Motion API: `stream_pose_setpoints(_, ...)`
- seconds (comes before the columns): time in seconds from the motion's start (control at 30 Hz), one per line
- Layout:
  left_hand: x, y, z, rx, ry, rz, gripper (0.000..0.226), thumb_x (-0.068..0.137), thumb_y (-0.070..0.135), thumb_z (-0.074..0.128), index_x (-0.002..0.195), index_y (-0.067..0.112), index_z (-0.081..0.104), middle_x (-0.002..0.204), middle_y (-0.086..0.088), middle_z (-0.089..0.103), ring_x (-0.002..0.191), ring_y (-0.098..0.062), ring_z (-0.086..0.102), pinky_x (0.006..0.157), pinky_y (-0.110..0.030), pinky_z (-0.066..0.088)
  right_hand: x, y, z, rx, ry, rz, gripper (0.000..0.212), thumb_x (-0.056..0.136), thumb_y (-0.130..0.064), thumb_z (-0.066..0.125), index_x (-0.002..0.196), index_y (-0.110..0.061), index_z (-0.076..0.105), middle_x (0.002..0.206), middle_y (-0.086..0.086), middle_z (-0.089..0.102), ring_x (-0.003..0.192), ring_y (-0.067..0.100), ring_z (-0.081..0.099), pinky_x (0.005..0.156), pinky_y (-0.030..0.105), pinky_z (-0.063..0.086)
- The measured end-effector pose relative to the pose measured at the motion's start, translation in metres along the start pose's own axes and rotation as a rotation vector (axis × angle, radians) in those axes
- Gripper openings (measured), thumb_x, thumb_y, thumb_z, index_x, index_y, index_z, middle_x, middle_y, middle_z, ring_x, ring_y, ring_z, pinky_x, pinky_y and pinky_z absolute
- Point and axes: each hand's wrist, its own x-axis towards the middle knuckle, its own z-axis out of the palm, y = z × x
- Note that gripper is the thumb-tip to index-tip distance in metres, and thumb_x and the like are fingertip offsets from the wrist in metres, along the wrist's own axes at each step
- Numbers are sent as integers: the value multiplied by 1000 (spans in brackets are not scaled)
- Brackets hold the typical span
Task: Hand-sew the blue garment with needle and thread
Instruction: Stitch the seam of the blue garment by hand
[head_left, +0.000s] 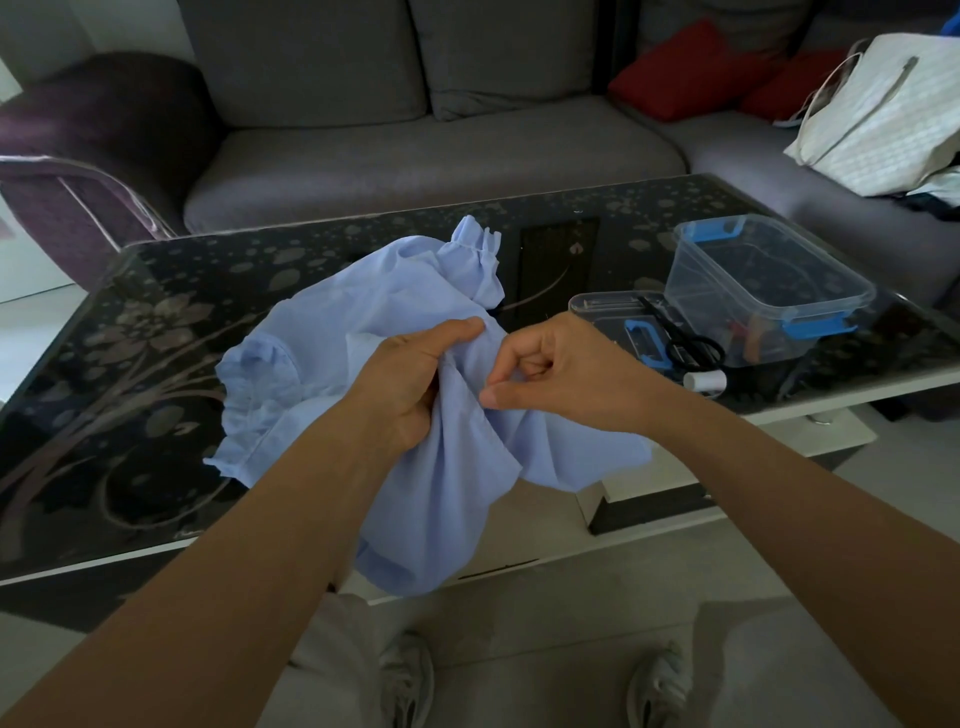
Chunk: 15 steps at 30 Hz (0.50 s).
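Grips bunched garment (363, 322) in left hand (410, 379), fingers curled under the cloth, thumb laid along the top. Pinches a fold of it with right hand (566, 369), thumb and forefinger tips pressed together, other fingers curled in; needle and thread too small to make out. Hands just beside each other, above near edge of table (130, 364). Part of garment spread on the table to left and far side of the hands, ruffled cuff sticking up at far end, rest hanging off near edge toward the lap. On table at right: clear box (769, 280) with blue clips, open; flat clear lid (597, 312) just left of it; black scissors (691, 343) lying on the lid; white spool (705, 382) just near of the scissors, by table edge. Beyond table: grey sofa (441, 145), with red cushions (691, 67) and white bag (883, 119) at far right. Two shoes (410, 680) on floor at bottom.
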Motion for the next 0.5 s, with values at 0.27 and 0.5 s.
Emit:
stream_pose_setpoints(0.27,0,-1,-1,81,-52,91,53,77,30,78,124,12,62,121,-11,67,114,-28,63,99,-44,51,-1,3,-24,66,249,72,11,91,-3,61,100,-8,66,47,-12,53,46,3,46,53,8,40)
stream_pose_setpoints(0.5,-11,2,-1,342,-163,190,19,94,19,62,101,5,73,110,-12,72,109,-26,66,97,-37,52,3,1,-13,97,56,188,18,97,-22,55,96,-8,67,48,-25,55,46,-10,51,45,4,36)
